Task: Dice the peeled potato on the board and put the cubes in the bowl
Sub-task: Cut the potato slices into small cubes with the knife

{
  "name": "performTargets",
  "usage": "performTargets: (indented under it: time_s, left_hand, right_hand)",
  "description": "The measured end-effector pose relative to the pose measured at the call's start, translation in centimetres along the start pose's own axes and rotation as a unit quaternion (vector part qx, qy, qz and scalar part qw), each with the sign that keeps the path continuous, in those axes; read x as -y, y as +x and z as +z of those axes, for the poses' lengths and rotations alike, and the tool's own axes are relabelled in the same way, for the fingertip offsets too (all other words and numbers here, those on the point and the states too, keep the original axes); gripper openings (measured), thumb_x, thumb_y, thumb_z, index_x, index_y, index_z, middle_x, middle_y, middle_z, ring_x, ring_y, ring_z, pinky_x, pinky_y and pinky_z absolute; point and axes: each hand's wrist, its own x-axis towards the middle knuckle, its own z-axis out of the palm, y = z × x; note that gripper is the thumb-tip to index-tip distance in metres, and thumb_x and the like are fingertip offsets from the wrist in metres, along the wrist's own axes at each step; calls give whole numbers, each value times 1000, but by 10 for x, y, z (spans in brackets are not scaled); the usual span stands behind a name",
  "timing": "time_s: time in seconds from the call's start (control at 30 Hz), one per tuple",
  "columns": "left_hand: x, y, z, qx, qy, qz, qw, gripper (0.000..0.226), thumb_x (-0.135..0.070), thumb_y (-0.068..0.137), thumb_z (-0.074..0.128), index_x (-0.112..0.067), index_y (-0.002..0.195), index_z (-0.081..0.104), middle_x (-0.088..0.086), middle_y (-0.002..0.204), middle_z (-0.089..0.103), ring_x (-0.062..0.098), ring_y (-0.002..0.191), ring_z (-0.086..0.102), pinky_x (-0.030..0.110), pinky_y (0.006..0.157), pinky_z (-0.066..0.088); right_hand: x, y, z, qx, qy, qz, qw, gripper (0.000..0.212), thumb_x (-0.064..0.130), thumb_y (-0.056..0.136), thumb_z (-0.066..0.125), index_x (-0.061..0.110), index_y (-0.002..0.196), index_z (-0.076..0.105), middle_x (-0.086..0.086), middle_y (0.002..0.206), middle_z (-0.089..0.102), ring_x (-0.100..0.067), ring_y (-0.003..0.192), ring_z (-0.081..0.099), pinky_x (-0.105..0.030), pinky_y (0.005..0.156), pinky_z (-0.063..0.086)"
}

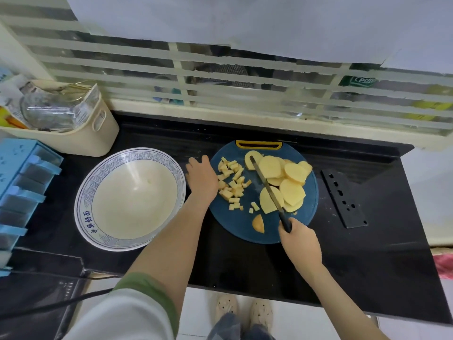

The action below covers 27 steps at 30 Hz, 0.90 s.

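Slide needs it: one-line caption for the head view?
Right hand holds knife over potato slices on board; left hand beside cubes; bowl empty.

board [235, 224]: we found it round and dark blue, lying flat, with a yellow grip slot at its far edge.
potato slices [291, 177]: we saw pale yellow rounds heaped on the board's right half, overlapping and leaning on one another.
cubes [232, 185]: we saw small pale yellow dice clustered on the board's left half, with a few strays toward its middle.
end piece [259, 224]: we noted a darker half-round lying alone by the board's near edge.
knife [266, 184]: its narrow blade slanted across the slices, tip far, black handle near.
bowl [84, 192]: we saw it upright just left of the board, wide, cream inside, with a blue wave-patterned rim.
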Motion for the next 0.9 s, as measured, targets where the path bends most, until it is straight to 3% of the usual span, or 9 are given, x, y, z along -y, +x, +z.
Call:
performTargets:
  time_s: [0.23,0.47,0.57,0.63,0.77,0.9]
  left_hand:
    - [5,24,6,36,47,31,998,34,-6,93,45,-7,127,42,18,129,42,31,117,45,37,92,42]
    - [6,28,-1,61,35,16,997,33,-4,93,46,0,126,43,22,129,45,32,117,47,35,91,43]
    - [-2,19,-9,6,5,24,1000,32,-5,92,50,-2,123,42,18,125,46,29,111,50,32,83,45]
    - [-14,5,-10,-38,-25,92,995,29,-8,92,52,-5,120,44,14,120,47,26,106,51,31,76,43]
    - [-37,-27,3,54,-77,290,952,17,-10,92,50,-5,107,57,12,108,53,27,97,54,35,79,45]
    - [-39,-56,25,-18,-28,353,935,16,-12,78,66,-8,93,65,10,88,60,28,82,57,37,70,44]
  right_hand:
    - [36,24,12,14,-95,-53,994,24,36,99,46,19,82,50,4,68,54,-14,61,53,-30,55,41]
    - [50,33,13,19,-83,-47,995,24,35,99,46,17,83,50,1,67,55,-20,62,57,-31,55,42]
    - [50,32,8,2,-65,-44,997,26,35,99,47,17,80,49,0,65,55,-18,59,55,-31,54,41]
    - [48,30,5,-13,-49,-38,998,28,35,99,47,15,81,52,-2,66,56,-19,60,56,-31,54,43]
    - [42,28,-1,-25,-37,-23,999,26,33,98,47,11,85,55,-4,70,58,-23,65,59,-33,57,46]
    - [36,24,-1,-37,-30,-21,999,28,34,98,47,12,84,55,-6,70,59,-23,64,59,-33,55,46]
